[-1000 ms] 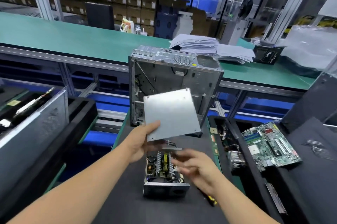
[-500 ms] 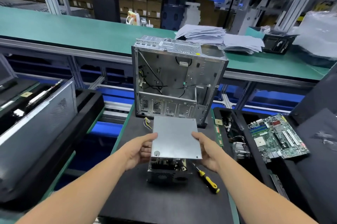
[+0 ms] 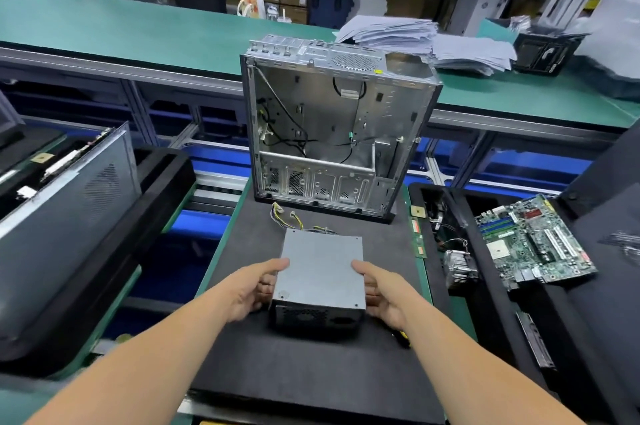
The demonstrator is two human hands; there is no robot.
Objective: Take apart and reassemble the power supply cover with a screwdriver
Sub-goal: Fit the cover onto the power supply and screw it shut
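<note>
The power supply (image 3: 317, 296) sits on the dark mat of the table (image 3: 304, 372), directly ahead of the person and between the two hands, its vented front face toward the camera and its long axis running away toward the open computer case (image 3: 337, 126) standing behind it. The grey cover (image 3: 322, 268) lies flat on top of the unit, apparently seated square. The left hand (image 3: 258, 289) clasps the left side of the box, thumb up on the cover's edge and fingers curled against the side wall; the right hand (image 3: 379, 293) mirrors it on the right side. Both hands are equally near, so neither has an advantage in reach. The screwdriver (image 3: 401, 338) lies on the mat just beside and partly under the right wrist, only its yellow-and-black handle showing, so the right hand looks best placed to pick it up for driving the cover screws. A loose wire bundle (image 3: 294, 222) trails from the unit's far end.
</note>
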